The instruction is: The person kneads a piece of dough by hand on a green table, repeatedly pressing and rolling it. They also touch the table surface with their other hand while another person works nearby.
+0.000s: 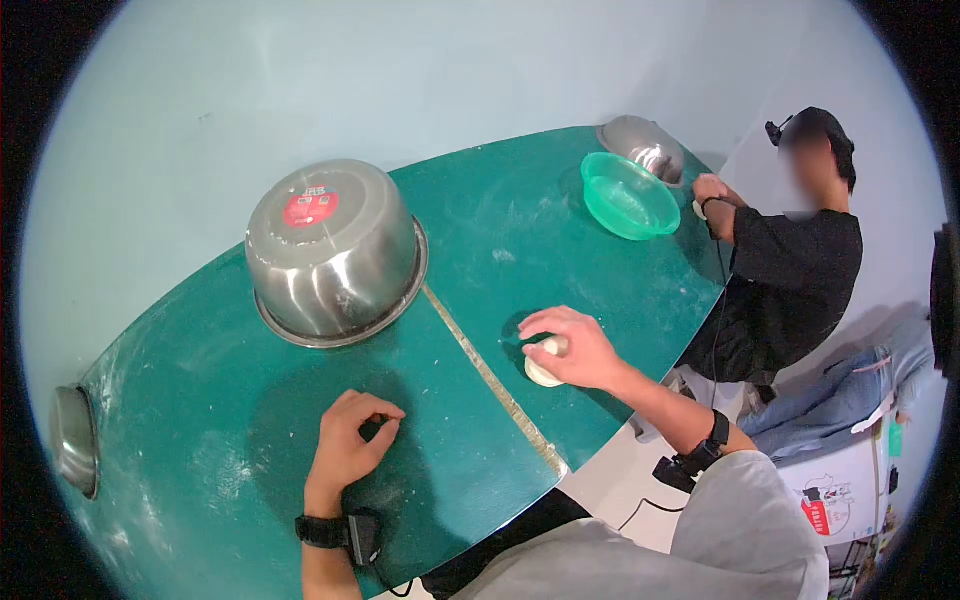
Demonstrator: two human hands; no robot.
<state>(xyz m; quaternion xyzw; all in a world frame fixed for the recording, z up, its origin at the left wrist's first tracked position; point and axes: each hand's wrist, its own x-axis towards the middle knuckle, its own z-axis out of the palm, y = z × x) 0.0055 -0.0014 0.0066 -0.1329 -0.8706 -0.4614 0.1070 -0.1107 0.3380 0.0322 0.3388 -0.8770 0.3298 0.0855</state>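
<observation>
A small round piece of white dough (545, 362) rests on the green table (470, 230), right of the seam strip. My right hand (578, 348) is curled over it, its thumb and fingers around the dough and partly covering it. Left of the strip, my left hand (352, 440) hovers over the tabletop, thumb and forefinger tips brought together in a loop, with nothing visible between them. Beyond it stands a large upside-down steel bowl (335, 255) with a red label.
At the far right end are a green plastic basin (628, 198) and a steel bowl (645, 145). Another steel bowl (75, 442) sits at the left edge. A person in black (800, 260) works at the right end; another person's jeans (820, 400) show behind.
</observation>
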